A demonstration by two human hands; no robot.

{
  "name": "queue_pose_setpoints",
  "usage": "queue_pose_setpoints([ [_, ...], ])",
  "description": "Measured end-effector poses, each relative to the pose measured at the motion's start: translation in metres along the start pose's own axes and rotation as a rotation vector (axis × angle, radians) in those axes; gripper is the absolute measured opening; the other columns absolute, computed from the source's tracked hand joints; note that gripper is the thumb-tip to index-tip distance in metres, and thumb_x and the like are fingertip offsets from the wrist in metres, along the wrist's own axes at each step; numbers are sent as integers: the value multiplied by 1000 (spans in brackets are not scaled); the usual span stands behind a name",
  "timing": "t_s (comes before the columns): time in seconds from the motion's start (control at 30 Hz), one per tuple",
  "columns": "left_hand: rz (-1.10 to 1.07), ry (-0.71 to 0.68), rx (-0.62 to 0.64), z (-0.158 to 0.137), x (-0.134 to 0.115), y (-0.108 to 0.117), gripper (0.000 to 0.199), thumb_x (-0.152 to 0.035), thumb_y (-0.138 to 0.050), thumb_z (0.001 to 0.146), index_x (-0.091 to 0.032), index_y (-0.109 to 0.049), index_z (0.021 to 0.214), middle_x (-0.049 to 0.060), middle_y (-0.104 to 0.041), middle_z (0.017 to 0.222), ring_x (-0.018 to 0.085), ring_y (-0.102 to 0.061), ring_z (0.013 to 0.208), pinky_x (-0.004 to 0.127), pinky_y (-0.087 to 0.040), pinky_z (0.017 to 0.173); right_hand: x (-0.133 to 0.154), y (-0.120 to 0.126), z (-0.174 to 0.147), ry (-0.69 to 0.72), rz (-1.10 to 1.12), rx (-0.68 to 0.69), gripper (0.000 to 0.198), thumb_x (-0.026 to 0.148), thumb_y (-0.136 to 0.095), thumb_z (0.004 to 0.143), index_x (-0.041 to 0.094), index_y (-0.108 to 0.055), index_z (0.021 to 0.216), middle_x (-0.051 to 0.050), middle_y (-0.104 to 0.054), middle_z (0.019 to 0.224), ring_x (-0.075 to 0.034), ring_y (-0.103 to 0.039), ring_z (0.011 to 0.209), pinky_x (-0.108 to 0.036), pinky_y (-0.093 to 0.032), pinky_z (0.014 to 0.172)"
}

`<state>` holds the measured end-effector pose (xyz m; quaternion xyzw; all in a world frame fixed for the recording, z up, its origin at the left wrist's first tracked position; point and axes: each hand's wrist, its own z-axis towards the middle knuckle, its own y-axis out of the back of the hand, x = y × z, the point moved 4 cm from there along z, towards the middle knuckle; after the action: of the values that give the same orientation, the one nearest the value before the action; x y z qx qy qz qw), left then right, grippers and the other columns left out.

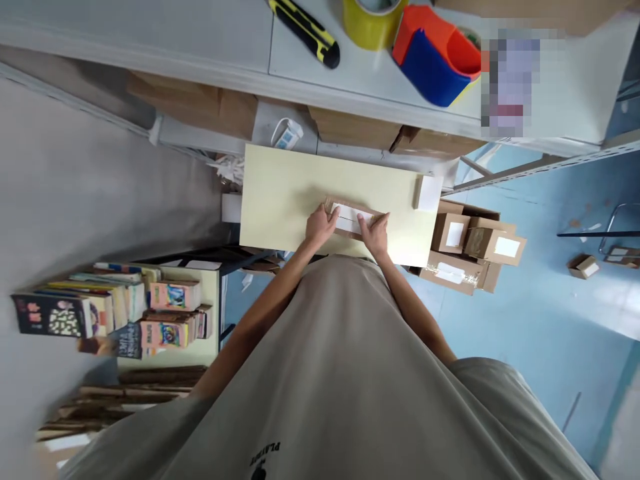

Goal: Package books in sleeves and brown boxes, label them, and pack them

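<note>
A small brown cardboard box (pixel 349 233) with a white label (pixel 349 219) on its upper face is between my two hands, over the pale yellow tabletop (pixel 280 193). My left hand (pixel 321 224) grips the box's left end, thumb on the label. At the other end, my right hand (pixel 375 233) holds the box with its thumb on the label's right part and fingers along the side. Whether the box rests on the tabletop or is slightly raised, I cannot tell.
A white block or paper stack (pixel 429 193) sits at the tabletop's right end. Above, a grey shelf (pixel 225 50) carries a utility knife (pixel 305 30), yellow tape (pixel 373 27) and a tape dispenser (pixel 435 57). Cardboard boxes (pixel 453 233) stand right; books (pixel 170 297) are stacked left.
</note>
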<state>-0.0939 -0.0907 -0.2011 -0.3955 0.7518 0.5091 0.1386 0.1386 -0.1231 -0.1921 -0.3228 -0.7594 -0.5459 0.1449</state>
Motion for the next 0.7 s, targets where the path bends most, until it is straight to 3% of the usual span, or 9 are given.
queue_pose_setpoints([
  [0.07, 32, 18, -39, 2, -4, -9, 52, -68, -82, 106, -20, -74, 121, 25, -87, 119, 50, -83, 128, 53, -63, 112, -9, -17, -5, -117, 49, -2, 129, 93, -45, 114, -1, -5, 192, -43, -25, 196, -53, -45, 179, -71, -47, 141],
  [0.13, 49, 29, -60, 5, -2, -12, 51, -68, -88, 102, -20, -74, 113, 24, -87, 113, 50, -83, 125, 52, -62, 109, -15, -21, -4, -138, 99, -37, 128, 95, -44, 112, 3, -7, 194, -35, -26, 199, -47, -45, 181, -62, -48, 143],
  [0.27, -82, -47, 11, 14, 15, -4, 34, -54, -79, 108, -23, -75, 95, 15, -87, 102, 37, -85, 111, 42, -62, 104, -33, -22, -1, -125, 201, -12, 107, 85, -26, 118, 17, -5, 198, -25, -51, 191, -41, -68, 162, -58, -61, 129],
  [0.33, -253, -86, 70, 18, 25, 0, 28, -48, -75, 108, -21, -78, 101, 13, -90, 112, 32, -85, 113, 38, -63, 104, -42, -24, -4, -118, 256, -13, 100, 80, -22, 119, 19, -10, 198, -24, -61, 184, -39, -75, 153, -58, -63, 126],
  [0.4, -419, -89, 109, 19, 32, 2, 24, -42, -75, 106, -20, -80, 113, 15, -90, 127, 29, -85, 121, 36, -64, 108, -47, -25, -8, -88, 304, -59, 98, 79, -24, 119, 18, -22, 195, -26, -59, 184, -40, -69, 160, -60, -60, 130],
  [0.5, -490, -74, 124, 18, 40, 4, 28, -36, -78, 101, -18, -81, 122, 18, -88, 137, 29, -85, 124, 37, -67, 109, -52, -24, -18, -76, 368, -199, 93, 85, -33, 117, 19, -44, 182, -29, -55, 184, -40, -62, 165, -62, -58, 132],
  [0.6, -353, -128, 140, 12, 43, 10, 26, -34, -80, 100, -19, -86, 121, 15, -89, 131, 29, -84, 115, 39, -69, 106, -54, -20, -30, -110, 384, -316, 77, 85, -40, 116, 22, -63, 153, -27, -69, 158, -38, -75, 139, -60, -68, 116],
  [0.7, -211, -210, 115, 5, 41, 20, 24, -28, -79, 101, -21, -89, 121, 12, -87, 127, 28, -82, 111, 40, -70, 107, -49, -11, -41, -106, 302, -355, 57, 74, -43, 118, 24, -67, 133, -23, -76, 138, -36, -75, 126, -56, -69, 109],
])
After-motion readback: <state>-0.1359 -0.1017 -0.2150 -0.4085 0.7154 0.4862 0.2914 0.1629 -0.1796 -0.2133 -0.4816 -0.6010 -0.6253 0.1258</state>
